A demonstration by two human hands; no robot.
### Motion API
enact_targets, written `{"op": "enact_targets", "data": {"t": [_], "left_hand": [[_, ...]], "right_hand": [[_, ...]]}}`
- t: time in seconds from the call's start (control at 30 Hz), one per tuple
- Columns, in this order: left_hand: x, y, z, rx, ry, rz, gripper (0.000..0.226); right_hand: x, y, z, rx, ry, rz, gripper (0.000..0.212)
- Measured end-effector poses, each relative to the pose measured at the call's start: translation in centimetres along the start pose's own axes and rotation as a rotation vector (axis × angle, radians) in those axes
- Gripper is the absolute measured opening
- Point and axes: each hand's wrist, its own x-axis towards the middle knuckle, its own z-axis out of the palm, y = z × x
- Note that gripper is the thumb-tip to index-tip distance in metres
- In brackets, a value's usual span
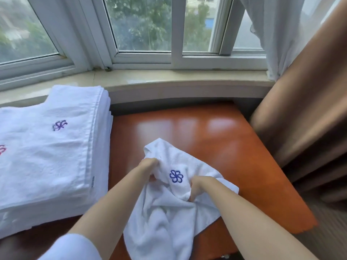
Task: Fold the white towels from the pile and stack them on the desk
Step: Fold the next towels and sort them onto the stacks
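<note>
Crumpled white towel point(169, 203) held over orange desk point(216, 137), bunched, not yet spread. Left hand point(150, 167) fingers curled round upper fold; right hand point(197, 186) gripped on fabric beside blue flower logo point(176, 176). Grips likely taken to find edges and shake cloth flat. Long axis judged running from far tip toward viewer, near end hung off desk front. Folded towel stack point(52, 147) kept left, leaving desk centre as work area.

The stack point(47, 147) runs off the left edge, cutting a red emblem point(2, 149). The towel point(169, 212) hides both hands' fingertips and leaves the near edge. The stack's label point(93, 182) is unreadable.
</note>
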Motion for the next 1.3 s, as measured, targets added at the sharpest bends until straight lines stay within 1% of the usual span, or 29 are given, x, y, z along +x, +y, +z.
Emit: {"op": "enact_targets", "data": {"t": [0.07, 0.1, 0.13, 0.17, 0.2, 0.23, 0.27, 0.3, 0.33, 0.37, 0.4, 0.43, 0.5, 0.53, 0.6, 0.67, 0.7, 0.73, 0.83, 0.87, 0.93, 0.97, 1.03, 1.07, 1.1, 1.13, 1.2, 1.23, 1.3], "left_hand": [[0.8, 1.5, -1.1, 0.003, 0.066, 0.062, 0.028], [1.2, 2.5, -1.9, -0.037, 0.109, 0.121, 0.036], [1.5, 3.5, -2.8, -0.073, 0.189, 0.186, 0.037], [1.3, 4.8, -3.6, -0.130, 0.272, 0.273, 0.027], [1.1, 5.8, -4.2, -0.195, 0.353, 0.363, 0.014], [1.1, 6.9, -4.9, -0.283, 0.422, 0.452, 0.018], [1.0, 8.0, -5.5, -0.344, 0.494, 0.518, 0.025], [1.2, 8.9, -6.0, -0.411, 0.540, 0.557, 0.026], [1.4, 9.4, -6.5, -0.458, 0.572, 0.552, 0.023], [2.0, 9.7, -6.8, -0.490, 0.568, 0.514, 0.020], [2.2, 9.3, -7.0, -0.493, 0.528, 0.446, 0.023], [2.4, 8.4, -7.0, -0.482, 0.476, 0.365, 0.032], [2.5, 5.5, -6.5, -0.463, 0.356, 0.169, 0.053], [2.2, 3.7, -6.2, -0.466, 0.284, 0.069, 0.057], [1.4, 0.0, -4.8, -0.468, 0.159, -0.094, 0.056], [0.3, -3.2, -3.0, -0.460, 0.116, -0.156, 0.057], [-0.5, -4.6, -2.0, -0.451, 0.113, -0.188, 0.055], [-1.4, -5.8, -1.0, -0.450, 0.111, -0.231, 0.051], [-3.7, -7.0, 1.2, -0.509, 0.057, -0.341, 0.038], [-4.3, -7.1, 1.8, -0.537, 0.029, -0.377, 0.032], [-5.6, -7.1, 2.6, -0.603, -0.064, -0.444, 0.019], [-6.4, -7.1, 2.8, -0.626, -0.110, -0.442, 0.015], [-7.4, -6.9, 2.6, -0.605, -0.149, -0.336, 0.013], [-7.8, -6.7, 2.1, -0.580, -0.128, -0.263, 0.013], [-7.9, -6.6, 1.4, -0.573, -0.068, -0.186, 0.017], [-7.8, -6.5, 0.3, -0.592, 0.030, -0.105, 0.022], [-8.0, -6.4, -2.1, -0.640, 0.269, 0.051, 0.035], [-8.0, -6.3, -3.1, -0.625, 0.358, 0.129, 0.039], [-7.9, -6.2, -4.4, -0.516, 0.455, 0.291, 0.034]], "right_hand": [[0.5, -0.1, -1.6, -0.001, 0.016, 0.035, 0.058], [0.7, -0.1, -2.5, 0.019, 0.072, 0.047, 0.055], [0.8, -0.3, -3.5, 0.086, 0.195, 0.061, 0.048], [0.8, -0.5, -4.5, 0.210, 0.388, 0.083, 0.041], [0.6, -0.7, -5.6, 0.356, 0.635, 0.097, 0.035], [0.2, -1.2, -7.1, 0.466, 0.895, 0.083, 0.031], [-0.4, -1.9, -8.8, 0.515, 1.103, 0.032, 0.027], [-1.0, -2.4, -10.4, 0.551, 1.238, -0.032, 0.026], [-1.6, -2.9, -11.6, 0.586, 1.315, -0.090, 0.026], [-2.1, -3.4, -12.5, 0.617, 1.354, -0.136, 0.026], [-2.3, -3.7, -12.6, 0.632, 1.374, -0.164, 0.025], [-2.4, -3.9, -12.3, 0.612, 1.379, -0.171, 0.024], [-2.1, -3.5, -10.1, 0.513, 1.353, -0.123, 0.027], [-1.8, -3.0, -8.5, 0.459, 1.299, -0.079, 0.030], [-0.8, -1.2, -5.0, 0.349, 1.132, 0.017, 0.028], [-0.1, 0.9, -1.5, 0.241, 0.949, 0.102, 0.022], [0.2, 1.6, 0.1, 0.255, 0.891, 0.169, 0.022], [0.4, 1.9, 1.3, 0.360, 0.876, 0.238, 0.021], [0.1, 0.7, 2.6, 0.854, 0.873, 0.413, 0.023], [-0.1, 0.4, 2.6, 0.937, 0.848, 0.422, 0.026], [-0.5, 0.6, 2.2, 1.041, 0.747, 0.376, 0.033], [-0.6, 0.9, 2.0, 1.067, 0.684, 0.336, 0.038], [-0.9, 1.5, 2.2, 1.131, 0.572, 0.275, 0.040], [-1.5, 1.7, 2.4, 1.162, 0.563, 0.239, 0.034], [-2.1, 2.2, 2.6, 1.199, 0.606, 0.214, 0.024], [-2.8, 2.7, 2.8, 1.188, 0.718, 0.200, 0.016], [-4.5, 4.0, 2.9, 1.066, 0.968, 0.157, 0.017], [-5.6, 4.5, 2.7, 1.005, 1.068, 0.118, 0.013], [-7.5, 4.9, 2.5, 0.820, 1.228, 0.039, 0.011]]}}
